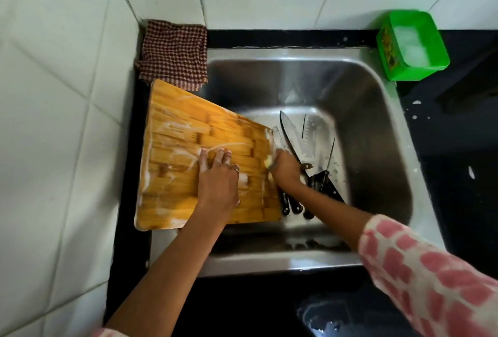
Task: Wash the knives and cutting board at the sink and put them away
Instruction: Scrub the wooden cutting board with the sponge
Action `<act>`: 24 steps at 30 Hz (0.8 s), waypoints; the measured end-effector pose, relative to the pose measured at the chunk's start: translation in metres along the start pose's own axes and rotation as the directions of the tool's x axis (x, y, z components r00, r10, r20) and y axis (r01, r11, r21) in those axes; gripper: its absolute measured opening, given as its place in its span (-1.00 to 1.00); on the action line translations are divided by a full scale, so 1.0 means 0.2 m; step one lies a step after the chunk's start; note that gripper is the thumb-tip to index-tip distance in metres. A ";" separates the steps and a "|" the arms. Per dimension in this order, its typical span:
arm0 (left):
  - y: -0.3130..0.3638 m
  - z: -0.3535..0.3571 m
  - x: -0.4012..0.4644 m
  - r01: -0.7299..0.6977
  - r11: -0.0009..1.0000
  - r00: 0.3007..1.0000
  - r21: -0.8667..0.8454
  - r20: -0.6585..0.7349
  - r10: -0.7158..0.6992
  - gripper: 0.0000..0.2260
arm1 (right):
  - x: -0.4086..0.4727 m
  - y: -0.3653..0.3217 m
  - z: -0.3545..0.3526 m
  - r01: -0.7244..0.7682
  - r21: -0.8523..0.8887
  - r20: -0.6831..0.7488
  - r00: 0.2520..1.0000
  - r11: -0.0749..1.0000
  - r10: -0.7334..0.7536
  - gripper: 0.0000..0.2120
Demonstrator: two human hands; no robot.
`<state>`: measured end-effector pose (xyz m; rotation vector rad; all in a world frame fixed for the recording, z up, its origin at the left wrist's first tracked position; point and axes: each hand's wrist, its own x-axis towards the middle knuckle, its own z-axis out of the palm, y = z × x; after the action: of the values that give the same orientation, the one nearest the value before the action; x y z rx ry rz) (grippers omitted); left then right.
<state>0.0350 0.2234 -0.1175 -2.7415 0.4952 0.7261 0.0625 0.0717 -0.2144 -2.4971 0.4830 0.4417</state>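
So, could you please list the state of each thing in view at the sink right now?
cutting board: tilted over the sink's left edge, streaked with suds.
knives: piled in the basin, soapy, not yet rinsed.
sponge: yellow, gripped against the board's right edge.
left hand: flat on the board, fingers spread.
right hand: closed on the sponge.
green tub: open, foam inside.
checked cloth: lying crumpled in the corner.
sink: wet, tap not visible.

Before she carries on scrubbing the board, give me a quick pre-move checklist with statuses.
1. Wooden cutting board steadied by flat left hand: ok.
2. Board soaped: ok, white streaks visible.
3. Yellow sponge in right hand: ok, at board's right edge.
4. Black-handled knives clear of right hand: not ok, blades right beside it.
5. Water running: cannot tell.
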 end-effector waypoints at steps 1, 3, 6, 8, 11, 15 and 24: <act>0.00 -0.01 0.00 0.002 1.000 1.000 0.004 0.014 -0.002 -0.32 | -0.10 0.04 0.00 0.012 -0.037 0.089 0.996 0.999 -0.009 -0.89; 0.01 -0.01 0.01 0.012 1.000 0.999 0.008 0.044 -0.012 -0.32 | -0.23 0.06 -0.03 0.000 -0.066 0.265 0.964 0.998 0.018 -0.91; 0.01 -0.02 0.00 0.008 1.000 0.999 0.006 0.036 -0.008 -0.34 | -0.27 0.02 -0.07 -0.083 -0.059 0.336 0.937 0.995 0.098 -0.96; 0.01 -0.02 -0.01 0.008 1.000 1.000 -0.001 0.022 -0.008 -0.35 | -0.30 -0.06 -0.05 -0.090 0.029 0.327 0.942 0.996 0.076 -0.93; 0.01 -0.02 -0.01 0.007 1.000 1.000 -0.016 0.022 -0.006 -0.41 | -0.40 -0.12 0.00 -0.080 0.133 0.375 0.927 0.988 0.024 -0.87; -0.03 -0.03 0.00 -0.021 0.999 0.999 -0.026 0.046 0.023 -0.45 | -0.36 -0.03 -0.06 -0.124 -0.005 0.364 0.924 0.992 0.117 -0.93; -0.04 -0.02 0.02 -0.042 0.999 0.997 -0.023 0.058 0.043 -0.51 | -0.41 -0.09 -0.05 -0.126 0.004 0.359 0.926 0.992 0.116 -0.95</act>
<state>0.0432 0.2289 -0.1148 -2.7281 0.5374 0.8243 0.0004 0.0995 -0.1648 -2.2950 0.4912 0.9141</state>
